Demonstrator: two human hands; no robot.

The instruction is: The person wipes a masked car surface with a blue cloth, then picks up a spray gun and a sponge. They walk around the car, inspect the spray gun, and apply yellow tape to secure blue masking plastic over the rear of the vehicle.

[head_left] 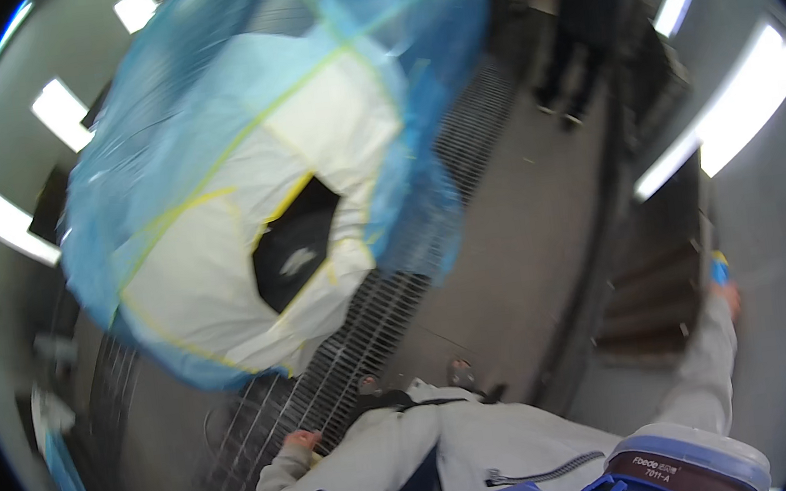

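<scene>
My right hand (732, 301) reaches out to the far right, closed around a small blue and yellow object (720, 268) beside the grey wall. Its exact kind is too blurred to tell. Down by my waist, my left hand (303, 439) has its fingers curled; a pale yellowish bit shows under it, and what it holds cannot be made out. Ahead to the left stands a large vehicle-like body wrapped in blue plastic film (143, 177). White masking paper (192, 268) edged with yellow tape frames a bare dark patch (296, 247) on it.
A floor grating (400, 303) runs beside the wrapped body. A person in dark clothes (585, 20) stands at the back right. Bright lamps (754, 98) line the walls. Blue film (77, 490) hangs at the left. A respirator filter (680, 465) fills the lower right.
</scene>
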